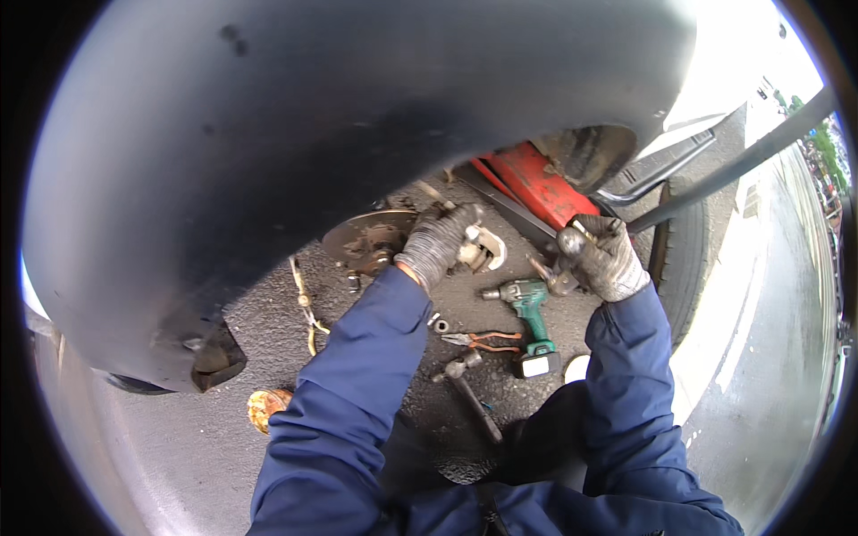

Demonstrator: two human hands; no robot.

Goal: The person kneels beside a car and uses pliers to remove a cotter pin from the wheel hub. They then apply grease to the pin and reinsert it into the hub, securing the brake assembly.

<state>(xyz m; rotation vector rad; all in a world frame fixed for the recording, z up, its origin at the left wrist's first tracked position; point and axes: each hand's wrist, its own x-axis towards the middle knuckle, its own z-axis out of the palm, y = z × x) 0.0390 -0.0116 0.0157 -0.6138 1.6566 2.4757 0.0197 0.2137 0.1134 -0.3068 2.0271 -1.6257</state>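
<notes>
- One gloved left hand (438,243) sits against the brake caliper (487,248), right beside the brake disc (344,239); can't tell from my end if it's gripping.
- Right hand (612,261) is curled around a round-ended metal piece (570,241), near the red floor jack (539,186).
- White label (536,366) on the green impact wrench (530,313), too small for me to read.
- Dark fender (384,107) edge arcs close over the left hand; asphalt (483,279) separates caliper and wrench.
</notes>
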